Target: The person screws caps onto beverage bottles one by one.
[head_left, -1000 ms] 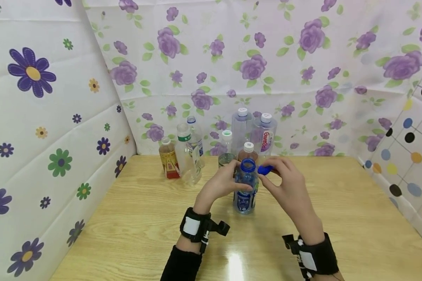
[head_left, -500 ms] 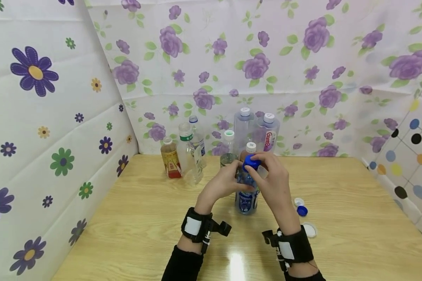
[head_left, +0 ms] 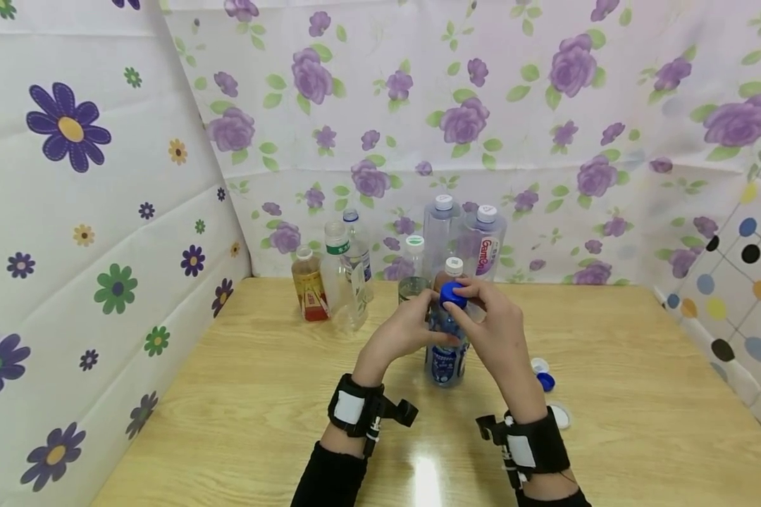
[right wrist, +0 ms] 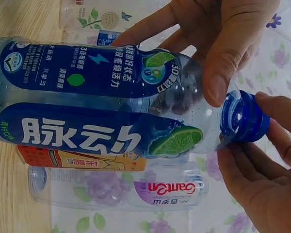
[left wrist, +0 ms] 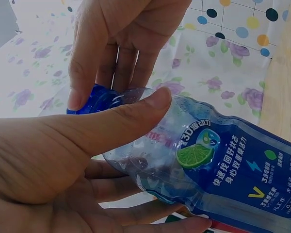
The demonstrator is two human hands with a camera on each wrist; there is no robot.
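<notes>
A clear drink bottle with a blue label stands upright on the table. My left hand grips it around the shoulder, thumb in front, as the left wrist view of the bottle also shows. On the bottle's mouth sits a blue cap. My right hand pinches this cap between thumb and fingers from the right. In the right wrist view the cap lies over the threaded neck; how tightly it fits cannot be told.
Loose caps lie right of my right forearm: a white cap, a blue cap and a larger white lid. Behind stand several bottles, among them a red-and-yellow bottle, an uncapped clear bottle and a large clear bottle.
My right hand has moved left, bringing the blue cap from beside the bottle onto its mouth. The loose caps have come out from behind my right arm. My left hand keeps its hold.
</notes>
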